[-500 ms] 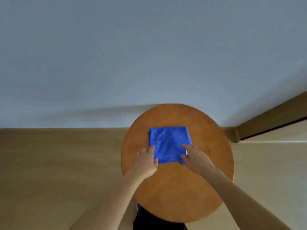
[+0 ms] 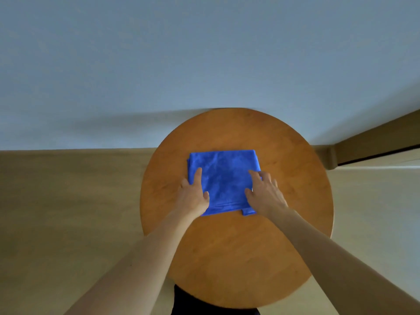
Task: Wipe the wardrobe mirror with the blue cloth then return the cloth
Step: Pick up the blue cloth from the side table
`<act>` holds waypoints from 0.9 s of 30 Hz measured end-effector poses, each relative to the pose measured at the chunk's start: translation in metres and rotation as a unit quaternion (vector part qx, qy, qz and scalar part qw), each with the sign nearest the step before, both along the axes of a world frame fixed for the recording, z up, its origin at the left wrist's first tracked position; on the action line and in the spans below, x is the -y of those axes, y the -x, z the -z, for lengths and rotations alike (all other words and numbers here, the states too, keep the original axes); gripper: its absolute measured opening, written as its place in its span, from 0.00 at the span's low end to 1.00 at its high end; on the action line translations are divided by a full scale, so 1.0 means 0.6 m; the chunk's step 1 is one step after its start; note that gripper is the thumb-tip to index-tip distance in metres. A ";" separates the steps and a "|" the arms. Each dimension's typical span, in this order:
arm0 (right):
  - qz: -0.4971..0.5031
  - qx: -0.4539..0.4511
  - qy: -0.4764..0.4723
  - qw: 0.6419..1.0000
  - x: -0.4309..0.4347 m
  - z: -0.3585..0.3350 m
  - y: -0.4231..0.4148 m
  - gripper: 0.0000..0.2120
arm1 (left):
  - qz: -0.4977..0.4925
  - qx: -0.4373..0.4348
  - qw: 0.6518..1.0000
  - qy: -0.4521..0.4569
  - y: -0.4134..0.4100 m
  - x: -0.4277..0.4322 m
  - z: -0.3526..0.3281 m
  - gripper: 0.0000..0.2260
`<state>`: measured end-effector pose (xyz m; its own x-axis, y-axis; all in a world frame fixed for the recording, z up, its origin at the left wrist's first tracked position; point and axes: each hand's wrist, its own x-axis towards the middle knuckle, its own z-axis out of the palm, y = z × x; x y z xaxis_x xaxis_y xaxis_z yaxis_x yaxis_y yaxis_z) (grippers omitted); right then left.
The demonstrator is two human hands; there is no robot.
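Blue cloth (image 2: 223, 178) folded on round table (image 2: 238, 258), left hand (image 2: 194, 196), right hand (image 2: 266, 194) flat on it

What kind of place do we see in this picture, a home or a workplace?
Most likely a room in a home, though that is not certain. A round wooden table stands on a wood-look floor by a plain pale wall, and a folded blue cloth lies on it.
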<state>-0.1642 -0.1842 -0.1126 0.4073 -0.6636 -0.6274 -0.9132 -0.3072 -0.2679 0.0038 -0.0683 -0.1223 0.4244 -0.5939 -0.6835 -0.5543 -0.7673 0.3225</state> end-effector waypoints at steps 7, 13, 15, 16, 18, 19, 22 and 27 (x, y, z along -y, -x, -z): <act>0.082 0.040 0.010 0.996 0.012 0.037 -0.012 0.26 | -0.031 0.051 0.997 0.047 0.000 0.027 0.040 0.33; 0.170 0.075 -0.011 0.982 0.001 0.023 -0.013 0.30 | -0.102 0.004 0.990 0.093 -0.005 0.027 0.026 0.31; 0.200 0.087 -0.043 0.975 -0.001 0.010 -0.008 0.33 | -0.104 0.005 0.989 0.106 -0.002 0.022 0.013 0.29; 0.209 0.091 -0.054 0.972 -0.003 0.002 -0.007 0.34 | -0.109 -0.001 0.988 0.114 0.000 0.020 0.006 0.28; 0.222 0.100 -0.069 0.968 -0.004 -0.014 -0.004 0.34 | -0.128 -0.026 0.983 0.129 0.005 0.018 -0.011 0.26; 0.228 0.105 -0.076 0.965 -0.004 -0.023 -0.003 0.32 | -0.137 -0.039 0.980 0.137 0.008 0.017 -0.021 0.25; 0.240 0.116 -0.093 0.959 -0.002 -0.059 -0.002 0.19 | -0.159 -0.051 0.970 0.179 0.021 0.006 -0.055 0.19; 0.233 0.143 -0.112 0.955 -0.008 -0.139 0.005 0.15 | -0.212 -0.014 0.939 0.271 0.048 -0.021 -0.131 0.10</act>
<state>-0.1672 -0.1796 -0.0290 0.2763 -0.6765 -0.6826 -0.8162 0.2097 -0.5383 -0.0250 -0.0555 -0.0436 0.6876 -0.6389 -0.3449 -0.2204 -0.6362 0.7393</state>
